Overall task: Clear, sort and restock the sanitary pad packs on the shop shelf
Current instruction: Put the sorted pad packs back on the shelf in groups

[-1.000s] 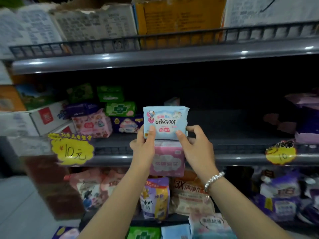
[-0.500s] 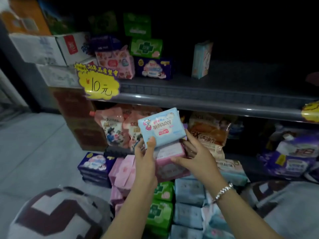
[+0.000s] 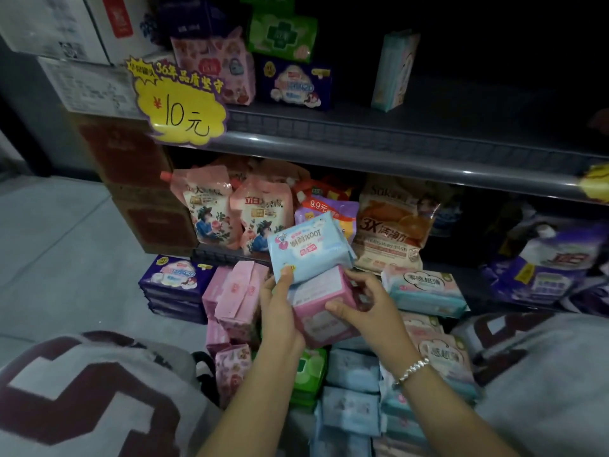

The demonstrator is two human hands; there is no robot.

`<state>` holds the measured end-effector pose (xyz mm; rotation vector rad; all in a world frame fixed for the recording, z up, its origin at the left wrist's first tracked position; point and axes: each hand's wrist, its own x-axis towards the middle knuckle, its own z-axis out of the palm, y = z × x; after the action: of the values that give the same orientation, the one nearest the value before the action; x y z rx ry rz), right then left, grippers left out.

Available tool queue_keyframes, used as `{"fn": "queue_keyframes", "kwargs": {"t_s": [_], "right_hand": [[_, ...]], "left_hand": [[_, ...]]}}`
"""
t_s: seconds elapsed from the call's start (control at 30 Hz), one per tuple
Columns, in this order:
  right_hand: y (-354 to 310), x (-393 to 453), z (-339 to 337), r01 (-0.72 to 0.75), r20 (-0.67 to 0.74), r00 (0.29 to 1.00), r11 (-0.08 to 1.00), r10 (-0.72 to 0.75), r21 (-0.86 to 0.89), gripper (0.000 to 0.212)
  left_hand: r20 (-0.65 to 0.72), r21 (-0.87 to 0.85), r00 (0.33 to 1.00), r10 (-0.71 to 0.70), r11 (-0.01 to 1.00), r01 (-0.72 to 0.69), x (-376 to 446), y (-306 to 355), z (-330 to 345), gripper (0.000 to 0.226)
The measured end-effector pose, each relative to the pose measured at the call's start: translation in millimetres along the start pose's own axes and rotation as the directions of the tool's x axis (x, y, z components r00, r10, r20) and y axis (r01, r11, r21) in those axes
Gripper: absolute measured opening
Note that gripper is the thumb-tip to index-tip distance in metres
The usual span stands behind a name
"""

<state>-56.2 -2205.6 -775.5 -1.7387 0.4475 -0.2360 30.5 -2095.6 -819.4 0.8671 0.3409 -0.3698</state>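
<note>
Head view: we hold two pad packs in front of the lower shelf.
Our left hand (image 3: 280,311) pinches the blue pack (image 3: 308,247) at its bottom edge, thumb on its face; our right hand (image 3: 369,308) grips the pink pack (image 3: 321,306) just beneath it, the two packs touching. More packs (image 3: 352,390) lie stacked on the floor below; a yellow price tag (image 3: 184,103) hangs at the upper shelf (image 3: 395,153) front edge.

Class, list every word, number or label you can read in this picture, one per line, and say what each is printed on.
"¥10元", under "36年品质坚守": yellow price sign.
"100%", upside down: light blue pack held in the left hand.
"420": purple pack on the shelf.
"3X": orange pouch.
"9.9元": tag on a purple pouch.
Other print: too blurred.
</note>
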Motion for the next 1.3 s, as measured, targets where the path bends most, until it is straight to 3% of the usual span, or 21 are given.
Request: {"fn": "queue_keyframes", "kwargs": {"t_s": [0.13, 0.3, 0.4, 0.53, 0.63, 0.83, 0.93, 1.07, 1.2, 1.3], "right_hand": [[24, -4, 1, -0.102, 0.013, 0.995, 0.993, 0.101, 0.067, 0.057], [41, -6, -12, -0.133, -0.052, 0.990, 0.991, 0.134, 0.023, 0.053], [41, -12, -30, -0.181, -0.163, 0.970, 0.983, 0.179, 0.004, 0.053], [42, -7, -66, -0.214, -0.282, 0.932, 0.974, 0.228, 0.080, 0.050], [47, -1, -84, -0.238, -0.329, 0.906, 0.963, 0.266, 0.126, 0.066], [53, 2, -96, -0.196, -0.378, 0.880, 0.944, 0.289, 0.265, 0.058], [56, 2, -98, -0.189, -0.378, 0.873, 0.928, 0.308, 0.321, 0.048], [62, 1, -103, -0.209, -0.353, 0.871, 0.909, 0.341, 0.362, 0.027], [64, -1, -107, -0.239, -0.340, 0.858, 0.885, 0.386, 0.399, 0.034], [61, -2, -109, -0.227, -0.336, 0.855, 0.868, 0.395, 0.441, 0.038]], "left_hand": [[-0.051, 0.026, 0.995, -0.083, 0.996, 0.085, 7, -18, -15, 0.073], [-0.107, 0.043, 0.976, -0.189, 0.980, 0.194, 15, -38, -18, 0.085], [-0.151, 0.142, 0.973, -0.172, 0.971, 0.194, 18, -47, -21, 0.056], [-0.121, 0.324, 0.974, -0.190, 0.920, 0.220, 28, -62, -30, 0.039], [-0.150, 0.417, 0.968, -0.202, 0.875, 0.247, 31, -71, -35, 0.026], [-0.164, 0.605, 0.955, -0.246, 0.740, 0.294, 44, -70, -24, 0.087], [-0.198, 0.705, 0.968, -0.154, 0.664, 0.250, 53, -67, -14, 0.069], [-0.116, 0.732, 0.954, -0.277, 0.625, 0.271, 56, -58, -13, 0.072], [-0.048, 0.770, 0.949, -0.310, 0.594, 0.233, 50, -48, -25, 0.065], [0.018, 0.796, 0.952, -0.306, 0.580, 0.172, 40, -37, -34, 0.042]]}}
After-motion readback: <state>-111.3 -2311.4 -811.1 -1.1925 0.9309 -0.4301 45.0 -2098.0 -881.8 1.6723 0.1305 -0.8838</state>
